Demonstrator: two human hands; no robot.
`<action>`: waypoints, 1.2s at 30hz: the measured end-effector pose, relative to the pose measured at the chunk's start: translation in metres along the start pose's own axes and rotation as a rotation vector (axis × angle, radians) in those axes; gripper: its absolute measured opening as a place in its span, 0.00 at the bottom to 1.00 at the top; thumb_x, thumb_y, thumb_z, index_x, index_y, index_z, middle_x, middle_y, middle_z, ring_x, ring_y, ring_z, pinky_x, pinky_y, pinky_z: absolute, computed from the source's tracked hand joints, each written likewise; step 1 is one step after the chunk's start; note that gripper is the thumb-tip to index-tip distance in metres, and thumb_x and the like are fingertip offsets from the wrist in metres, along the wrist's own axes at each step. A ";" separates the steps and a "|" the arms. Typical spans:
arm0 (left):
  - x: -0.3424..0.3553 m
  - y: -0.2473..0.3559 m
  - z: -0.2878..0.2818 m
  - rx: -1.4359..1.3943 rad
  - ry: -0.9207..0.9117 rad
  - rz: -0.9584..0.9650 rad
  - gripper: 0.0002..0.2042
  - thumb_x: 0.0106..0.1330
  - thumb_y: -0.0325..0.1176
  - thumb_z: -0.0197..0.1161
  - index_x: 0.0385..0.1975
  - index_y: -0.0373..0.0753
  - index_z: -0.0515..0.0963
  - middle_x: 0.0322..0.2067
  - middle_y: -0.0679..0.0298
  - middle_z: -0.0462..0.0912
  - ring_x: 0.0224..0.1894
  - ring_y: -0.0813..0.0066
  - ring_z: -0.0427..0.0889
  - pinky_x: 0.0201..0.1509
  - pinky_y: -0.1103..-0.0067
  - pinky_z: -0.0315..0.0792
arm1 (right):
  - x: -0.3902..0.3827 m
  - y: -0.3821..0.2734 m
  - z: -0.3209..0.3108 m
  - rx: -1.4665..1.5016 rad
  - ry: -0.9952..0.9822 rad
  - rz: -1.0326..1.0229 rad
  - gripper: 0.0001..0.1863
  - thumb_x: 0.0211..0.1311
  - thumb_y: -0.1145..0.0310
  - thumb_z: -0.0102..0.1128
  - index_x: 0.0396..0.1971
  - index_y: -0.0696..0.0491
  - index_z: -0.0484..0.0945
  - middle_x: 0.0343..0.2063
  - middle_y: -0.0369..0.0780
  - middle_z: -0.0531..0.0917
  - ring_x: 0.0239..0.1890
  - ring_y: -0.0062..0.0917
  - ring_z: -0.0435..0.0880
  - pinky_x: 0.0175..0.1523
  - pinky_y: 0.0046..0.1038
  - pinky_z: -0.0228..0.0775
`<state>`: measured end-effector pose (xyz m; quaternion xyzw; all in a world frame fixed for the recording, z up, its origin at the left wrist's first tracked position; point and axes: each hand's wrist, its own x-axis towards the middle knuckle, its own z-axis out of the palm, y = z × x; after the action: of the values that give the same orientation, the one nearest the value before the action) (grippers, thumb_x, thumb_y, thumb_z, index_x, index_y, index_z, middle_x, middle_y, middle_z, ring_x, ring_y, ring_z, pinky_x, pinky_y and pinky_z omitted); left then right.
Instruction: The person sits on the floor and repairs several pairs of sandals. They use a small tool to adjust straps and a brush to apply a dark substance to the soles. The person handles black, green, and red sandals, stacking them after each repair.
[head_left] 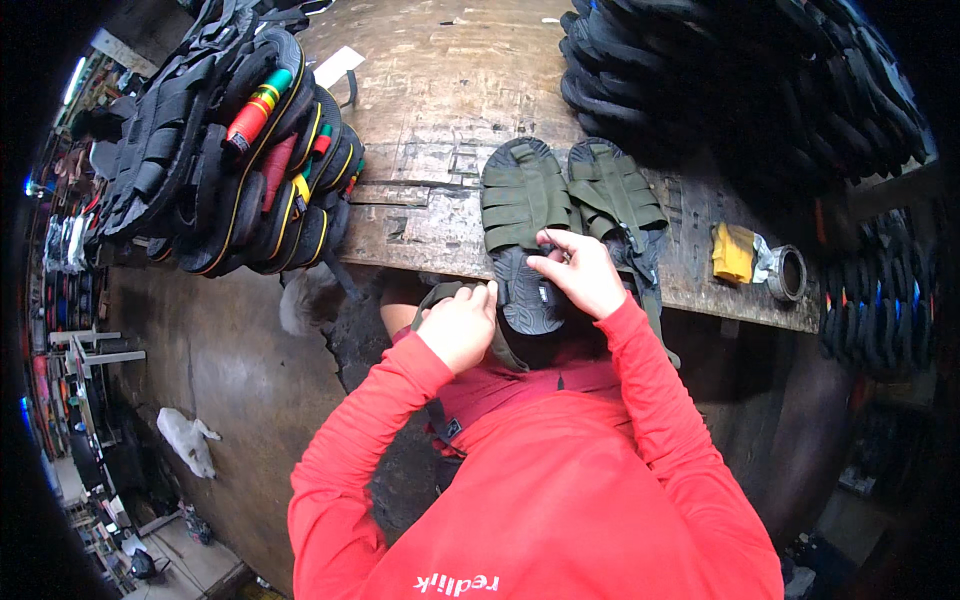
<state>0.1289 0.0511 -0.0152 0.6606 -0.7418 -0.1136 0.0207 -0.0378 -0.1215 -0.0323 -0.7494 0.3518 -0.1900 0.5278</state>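
Left hand (pixel 458 325) grips an olive strap (pixel 440 293) beside the green sandal (pixel 522 235); right hand (pixel 583 272) pinches the sandal's heel on the table (pixel 440 120).

Left hand (pixel 458 325) gripping olive strap (pixel 440 293), right hand (pixel 580 272) on green sandal (pixel 522 235), wooden bench (pixel 440 90)

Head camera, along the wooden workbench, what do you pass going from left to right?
Stack of black sandals with coloured trim → green sandal under the person's hands → second green sandal → yellow cloth → small round tin.
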 end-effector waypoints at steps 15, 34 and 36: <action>0.062 0.007 0.009 -0.443 0.637 -0.170 0.16 0.63 0.27 0.68 0.51 0.34 0.79 0.36 0.52 0.80 0.41 0.53 0.79 0.47 0.67 0.75 | 0.009 0.012 0.003 0.312 0.249 -0.023 0.05 0.70 0.71 0.61 0.37 0.54 0.75 0.25 0.30 0.73 0.22 0.09 0.68 0.27 0.18 0.62; 0.097 0.015 0.021 0.017 0.750 -0.056 0.11 0.56 0.33 0.60 0.36 0.34 0.82 0.29 0.61 0.81 0.37 0.64 0.80 0.41 0.72 0.77 | 0.006 0.034 -0.027 0.409 0.179 0.103 0.12 0.75 0.66 0.60 0.50 0.56 0.81 0.29 0.29 0.78 0.16 0.07 0.63 0.20 0.15 0.49; 0.094 0.014 0.027 -0.089 0.822 -0.053 0.16 0.57 0.32 0.60 0.44 0.32 0.80 0.29 0.60 0.81 0.37 0.65 0.80 0.41 0.72 0.77 | 0.002 0.028 -0.040 0.325 0.123 0.004 0.14 0.76 0.68 0.56 0.54 0.59 0.79 0.38 0.36 0.83 0.14 0.06 0.63 0.17 0.15 0.51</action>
<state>0.0986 -0.0363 -0.0499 0.6684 -0.6489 0.1273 0.3406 -0.0713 -0.1545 -0.0434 -0.6405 0.3493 -0.2888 0.6199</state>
